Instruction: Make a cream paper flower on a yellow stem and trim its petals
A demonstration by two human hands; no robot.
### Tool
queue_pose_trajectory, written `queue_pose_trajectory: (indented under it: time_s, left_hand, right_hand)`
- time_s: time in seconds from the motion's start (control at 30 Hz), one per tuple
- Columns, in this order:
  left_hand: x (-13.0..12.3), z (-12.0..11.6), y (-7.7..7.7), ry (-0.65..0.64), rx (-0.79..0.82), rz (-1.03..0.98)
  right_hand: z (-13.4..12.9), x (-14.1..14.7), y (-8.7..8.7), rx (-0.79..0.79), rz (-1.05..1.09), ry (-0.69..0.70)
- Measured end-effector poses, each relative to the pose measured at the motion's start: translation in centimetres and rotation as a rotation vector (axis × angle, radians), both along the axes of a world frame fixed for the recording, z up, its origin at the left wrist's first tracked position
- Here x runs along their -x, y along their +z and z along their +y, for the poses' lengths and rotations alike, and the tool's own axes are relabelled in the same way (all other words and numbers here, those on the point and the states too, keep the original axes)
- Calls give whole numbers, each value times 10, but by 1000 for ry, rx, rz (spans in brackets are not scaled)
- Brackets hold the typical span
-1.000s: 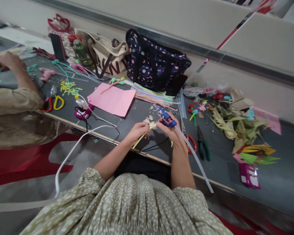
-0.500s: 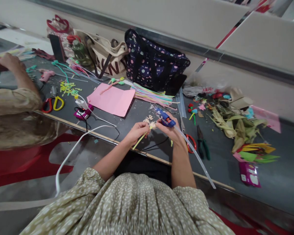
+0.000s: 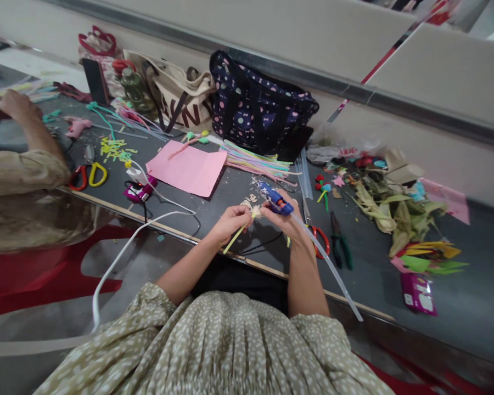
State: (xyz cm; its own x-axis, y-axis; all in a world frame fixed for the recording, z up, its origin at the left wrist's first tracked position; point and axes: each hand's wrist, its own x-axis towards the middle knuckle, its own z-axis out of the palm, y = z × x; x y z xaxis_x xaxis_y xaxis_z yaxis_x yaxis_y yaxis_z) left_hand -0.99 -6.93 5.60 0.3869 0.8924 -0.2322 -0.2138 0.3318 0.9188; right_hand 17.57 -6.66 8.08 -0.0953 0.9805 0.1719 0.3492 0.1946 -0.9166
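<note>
I have the left hand (image 3: 233,224) pinched on a yellow stem (image 3: 235,239), its pale flower-like head (image 3: 256,211) between both hands above the table (image 3: 379,280). My right hand (image 3: 288,222) is wrapped around a blue hot-glue gun (image 3: 274,197), a translucent glue stick (image 3: 331,258) trailing behind. Farther out, I see green-handled pliers (image 3: 346,249), pink paper (image 3: 189,169) and pastel pipe cleaners (image 3: 257,159).

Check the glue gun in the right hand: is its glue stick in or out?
Partly in: the glue stick runs into the back of the glue gun, with a long length sticking out behind; how deep is hidden.
</note>
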Motion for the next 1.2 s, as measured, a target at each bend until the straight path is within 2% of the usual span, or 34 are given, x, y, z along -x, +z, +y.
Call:
queue_pose_trajectory:
  time_s: [0.27, 0.47, 0.7, 0.93, 1.03, 1.2]
  left_hand:
    - [2, 1, -1, 7, -33, 10]
    - [7, 3, -3, 127, -99, -25]
    - [7, 4, 0, 271, -186, -116]
    - [8, 1, 0, 285, -290, -89]
    - [9, 1, 0, 269, -334, -65]
    - [10, 1, 0, 264, -317, -56]
  right_hand:
    - [0, 4, 4, -23, 25, 2]
    - [-4, 5, 10, -33, 182, -206]
    - [-17, 16, 18, -115, 221, -304]
    - [-28, 32, 38, -194, 163, -250]
    - [-29, 35, 38, -212, 132, -250]
    - [-28, 36, 35, -187, 99, -250]
